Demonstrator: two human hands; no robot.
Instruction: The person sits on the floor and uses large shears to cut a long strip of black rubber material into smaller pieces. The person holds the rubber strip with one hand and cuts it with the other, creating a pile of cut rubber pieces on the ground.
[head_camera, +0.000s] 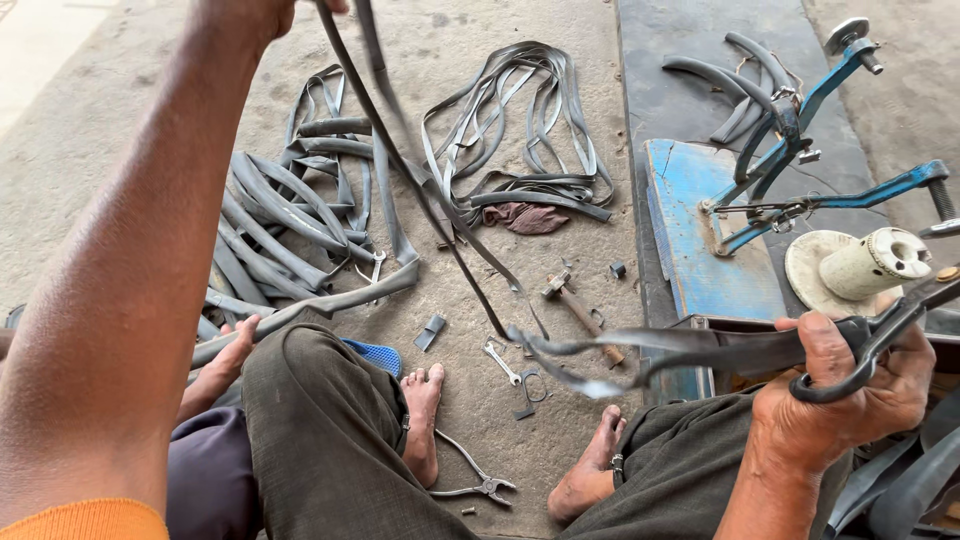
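Rubber was the matter in hand: through the head camera I saw the right hand (850, 395) closed around the loops of a pair of large black shears (880, 335), whose blades had bitten into a flat band of grey inner tube (700, 350). A narrow strip (440, 215) ran from the cut up and across the picture to the left hand (262, 12), raised at the top edge; most of that hand was out of frame, so I could not tell for certain how its fingers sat, though the strip hung taut from it.

On the concrete floor (470, 40) lay heaps of cut tubes (290, 200), a hammer (580, 305), a small spanner (500, 362) and pliers (475, 480) beside the bare feet. A blue metal stand (700, 230) and a white spool (860, 262) stood to the right. Another person's hand (235, 345) rested near the tubes at lower left.

I judged the step to be slitting the tube lengthwise, partway along. The next move would call for steady tension from the raised hand while the shears advanced in line, so the strip kept an even width.
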